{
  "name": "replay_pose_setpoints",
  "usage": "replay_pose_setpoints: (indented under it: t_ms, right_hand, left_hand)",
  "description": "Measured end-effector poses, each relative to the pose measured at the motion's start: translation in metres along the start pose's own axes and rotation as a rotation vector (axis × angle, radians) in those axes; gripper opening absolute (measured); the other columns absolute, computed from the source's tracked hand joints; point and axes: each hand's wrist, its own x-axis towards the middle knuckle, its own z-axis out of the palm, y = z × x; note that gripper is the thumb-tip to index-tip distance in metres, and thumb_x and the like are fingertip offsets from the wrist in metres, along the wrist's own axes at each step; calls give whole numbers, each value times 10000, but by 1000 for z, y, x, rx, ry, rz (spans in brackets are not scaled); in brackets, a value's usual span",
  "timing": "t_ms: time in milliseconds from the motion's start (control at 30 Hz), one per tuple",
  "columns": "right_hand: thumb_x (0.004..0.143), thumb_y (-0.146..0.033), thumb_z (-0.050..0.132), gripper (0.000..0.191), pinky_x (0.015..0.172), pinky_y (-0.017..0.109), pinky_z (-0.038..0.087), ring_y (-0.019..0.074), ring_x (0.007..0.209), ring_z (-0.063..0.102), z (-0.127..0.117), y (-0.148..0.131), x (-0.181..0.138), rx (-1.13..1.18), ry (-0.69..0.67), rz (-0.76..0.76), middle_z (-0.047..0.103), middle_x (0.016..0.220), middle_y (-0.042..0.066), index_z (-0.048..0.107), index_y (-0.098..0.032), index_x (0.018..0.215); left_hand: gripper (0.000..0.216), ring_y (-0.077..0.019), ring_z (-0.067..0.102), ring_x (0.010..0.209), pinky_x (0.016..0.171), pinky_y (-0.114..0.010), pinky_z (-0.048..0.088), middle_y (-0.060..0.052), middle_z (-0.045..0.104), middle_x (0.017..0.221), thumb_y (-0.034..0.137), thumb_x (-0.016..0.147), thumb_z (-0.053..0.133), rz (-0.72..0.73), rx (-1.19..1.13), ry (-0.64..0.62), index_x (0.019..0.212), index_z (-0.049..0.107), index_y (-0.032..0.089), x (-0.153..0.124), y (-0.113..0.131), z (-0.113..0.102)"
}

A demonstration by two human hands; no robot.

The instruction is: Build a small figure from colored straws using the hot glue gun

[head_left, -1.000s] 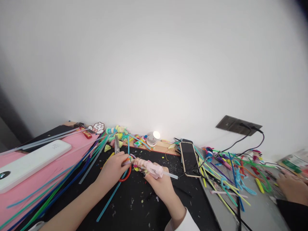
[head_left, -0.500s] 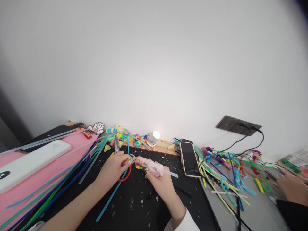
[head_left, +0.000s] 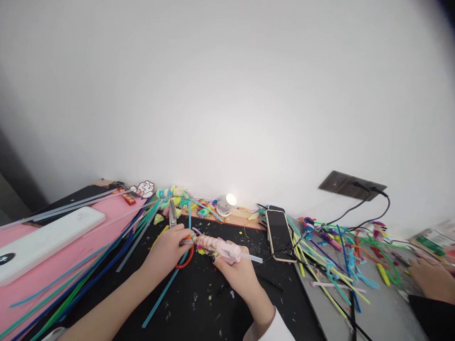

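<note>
My right hand (head_left: 239,272) is closed around a pink hot glue gun (head_left: 228,250). A translucent glue stick (head_left: 251,257) pokes out of its back end. Its front end, with colourful fuzzy bits around it, points left at the fingers of my left hand (head_left: 169,245). Those fingers pinch a small multicoloured fuzzy piece (head_left: 192,237), mostly hidden by the fingers and the gun's tip. Beside and partly behind my left hand lie scissors, their blades (head_left: 172,213) pointing away and their orange-red handle (head_left: 186,259) just below the fingers.
Glue sticks (head_left: 71,204) and pipe cleaners (head_left: 81,289) lie on the pink mat at left with a white power bank (head_left: 53,241). A lit lamp (head_left: 227,205) stands by the wall. Right are a phone (head_left: 279,234), cables, more pipe cleaners and another person's hand (head_left: 432,277).
The glue gun has shifted slightly left, its front end now closer to the piece in my left hand. My left hand has hardly moved.
</note>
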Motion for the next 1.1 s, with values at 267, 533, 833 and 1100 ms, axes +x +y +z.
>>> replay_pose_setpoints:
  t_ms: [267,533,833,1100]
  right_hand:
    - [728,-159,596,71,654,233,453,145,612,582,2,3,0,42,17,18,620,652,-28,648,-195,696]
    - [727,-156,590,72,650,232,451,141,604,566,2,2,0,49,9,11,612,646,-27,634,-189,682]
    - [717,-161,582,72,638,227,441,149,616,576,0,-1,-1,-18,14,-8,610,630,-27,622,-200,672]
    - [758,-214,561,126,554,227,406,136,533,524,2,6,2,36,93,17,538,581,-40,531,-211,636]
  left_hand:
    - [198,-186,489,622,603,-281,335,11,441,651,251,794,484,-15,-5,91,605,497,196,2,-2,2]
    - [242,-171,465,598,582,-275,344,15,447,624,295,813,482,-3,1,115,594,503,195,2,-4,4]
    - [213,-179,484,613,588,-281,340,10,446,636,255,803,469,-12,35,87,597,480,202,2,-2,3]
    - [341,-166,454,591,596,-282,334,26,398,627,360,860,472,-3,11,87,572,357,218,2,-3,5]
